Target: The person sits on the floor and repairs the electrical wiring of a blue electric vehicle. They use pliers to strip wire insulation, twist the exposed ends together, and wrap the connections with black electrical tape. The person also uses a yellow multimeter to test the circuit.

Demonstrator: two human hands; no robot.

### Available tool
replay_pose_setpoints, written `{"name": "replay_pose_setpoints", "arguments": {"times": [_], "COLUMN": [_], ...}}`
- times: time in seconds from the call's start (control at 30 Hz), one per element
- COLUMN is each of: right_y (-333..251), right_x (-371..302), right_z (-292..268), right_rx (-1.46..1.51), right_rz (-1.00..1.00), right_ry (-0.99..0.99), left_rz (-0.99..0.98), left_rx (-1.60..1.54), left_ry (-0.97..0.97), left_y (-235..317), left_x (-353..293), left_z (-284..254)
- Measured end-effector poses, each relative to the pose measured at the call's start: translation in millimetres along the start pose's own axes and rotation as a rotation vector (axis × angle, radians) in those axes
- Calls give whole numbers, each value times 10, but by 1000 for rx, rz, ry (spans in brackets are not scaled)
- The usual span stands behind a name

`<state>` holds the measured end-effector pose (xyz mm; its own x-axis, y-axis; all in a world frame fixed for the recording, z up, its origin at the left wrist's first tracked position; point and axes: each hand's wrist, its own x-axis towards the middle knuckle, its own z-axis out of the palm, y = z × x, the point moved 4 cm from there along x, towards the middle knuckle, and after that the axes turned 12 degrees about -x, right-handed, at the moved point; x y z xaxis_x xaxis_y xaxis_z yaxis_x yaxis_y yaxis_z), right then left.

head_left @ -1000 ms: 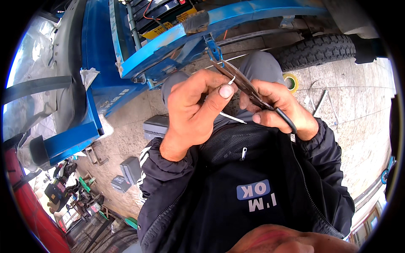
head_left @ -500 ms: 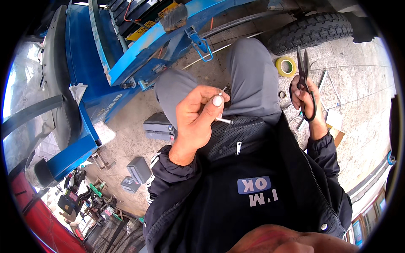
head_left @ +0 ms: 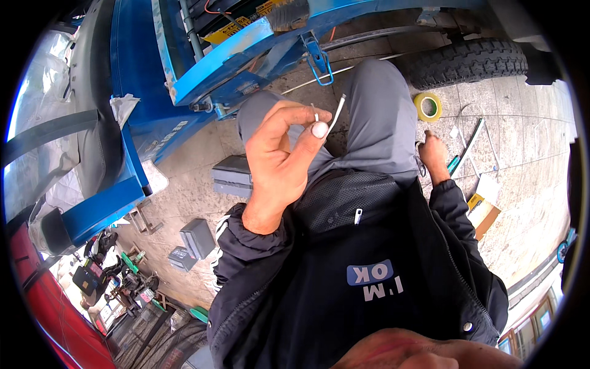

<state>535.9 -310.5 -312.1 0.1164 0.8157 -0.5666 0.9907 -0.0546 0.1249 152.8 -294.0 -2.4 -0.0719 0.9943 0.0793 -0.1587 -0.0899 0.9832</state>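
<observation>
My left hand (head_left: 279, 154) is raised over my lap, thumb and forefinger pinched together. Between them is a thin white strip (head_left: 337, 114), with one end sticking up past the thumb and a short bit showing by the forefinger. My right hand (head_left: 435, 154) is low beside my right knee, close to the floor, with its back toward me. Its fingers point down and are mostly hidden, so I cannot make out what they hold. A small dark ring-shaped thing (head_left: 420, 146) lies against that hand. The black scissors cannot be made out.
A yellow tape roll (head_left: 428, 107) lies by a black tyre (head_left: 470, 63). Right of my hand are a metal bar (head_left: 470, 142), a green-handled tool (head_left: 453, 165) and an open cardboard box (head_left: 483, 212). A blue vehicle frame (head_left: 227, 61) stands ahead; grey batteries (head_left: 232, 176) sit left.
My right hand has gone down toward the floor from its raised place with the scissors, which are out of sight. My left hand has tilted the white strip upward.
</observation>
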Motion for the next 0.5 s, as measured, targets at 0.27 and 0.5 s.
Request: {"name": "replay_pose_setpoints", "arguments": {"times": [0.27, 0.5], "right_y": [-1937, -2613], "right_x": [-1080, -97], "right_z": [-3697, -4779], "right_rx": [1371, 861], "right_rz": [-976, -1352], "right_ry": [333, 117], "left_rz": [212, 222], "left_rx": [190, 167], "left_ry": [-191, -70], "left_y": [209, 512], "left_x": [891, 2136], "left_z": [-8, -550]}}
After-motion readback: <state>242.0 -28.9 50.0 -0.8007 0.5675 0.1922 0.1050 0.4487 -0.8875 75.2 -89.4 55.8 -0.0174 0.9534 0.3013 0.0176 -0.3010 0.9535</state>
